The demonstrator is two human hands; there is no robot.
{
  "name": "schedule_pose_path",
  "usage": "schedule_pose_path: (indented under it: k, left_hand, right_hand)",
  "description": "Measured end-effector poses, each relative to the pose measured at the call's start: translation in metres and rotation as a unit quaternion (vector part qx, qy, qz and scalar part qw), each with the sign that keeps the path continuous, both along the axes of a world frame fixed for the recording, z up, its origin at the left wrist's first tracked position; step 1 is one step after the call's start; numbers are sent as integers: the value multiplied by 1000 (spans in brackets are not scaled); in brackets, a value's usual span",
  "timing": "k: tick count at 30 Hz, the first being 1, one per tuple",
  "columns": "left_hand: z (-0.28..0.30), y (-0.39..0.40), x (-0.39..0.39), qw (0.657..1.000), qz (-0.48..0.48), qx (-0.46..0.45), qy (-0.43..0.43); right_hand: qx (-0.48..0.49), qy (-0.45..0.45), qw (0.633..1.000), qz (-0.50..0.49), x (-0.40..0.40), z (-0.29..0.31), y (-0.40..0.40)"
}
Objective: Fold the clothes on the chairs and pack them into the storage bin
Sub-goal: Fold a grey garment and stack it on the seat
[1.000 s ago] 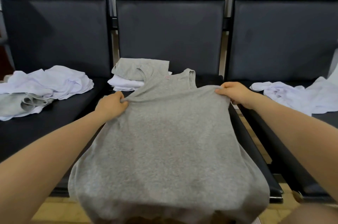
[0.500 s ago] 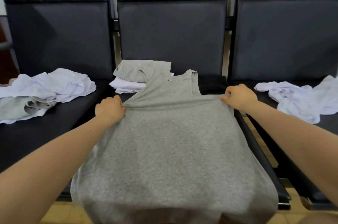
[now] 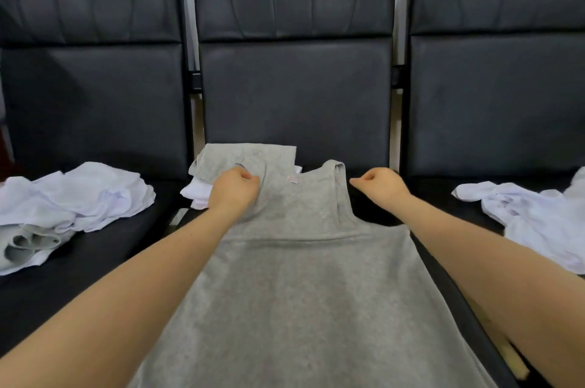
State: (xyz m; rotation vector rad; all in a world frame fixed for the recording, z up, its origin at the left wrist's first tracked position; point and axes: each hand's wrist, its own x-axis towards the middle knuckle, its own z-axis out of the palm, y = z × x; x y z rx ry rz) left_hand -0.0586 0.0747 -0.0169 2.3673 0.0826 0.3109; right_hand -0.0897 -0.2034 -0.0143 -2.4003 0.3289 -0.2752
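Observation:
A grey tank top (image 3: 304,286) lies flat on the middle chair seat (image 3: 373,213), neck away from me and hem hanging over the front edge. My left hand (image 3: 233,192) sits on its left shoulder strap with fingers curled into the cloth. My right hand (image 3: 381,185) is curled just right of the right strap (image 3: 340,175), over the bare seat, with nothing visible in it. A folded stack of grey and white clothes (image 3: 221,166) lies behind my left hand. No storage bin is in view.
Crumpled white and grey clothes (image 3: 72,197) lie on the left chair seat. More loose white clothes (image 3: 538,216) lie on the right seat. Three black chair backs (image 3: 294,96) stand close behind. A strip of floor shows at the lower right.
Both hands let go of the top's sides under the armholes and moved forward to the shoulder straps. The top now lies flat on the seat, and my view has tilted up.

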Motion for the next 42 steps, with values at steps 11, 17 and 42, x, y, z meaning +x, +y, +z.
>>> schedule_pose_path:
  k: [11,17,42]
  left_hand:
    - [-5,-33,91,992,95,71,-31]
    - [20,-15,62,991,58,-83,-83]
    - [-23,39,-169,978,-119,169,33]
  right_hand:
    - [99,34,993,-61,112,-20,46]
    - [254,-70,964,-46,79,8,48]
    - [-103,43,970,216,-155,-24,33]
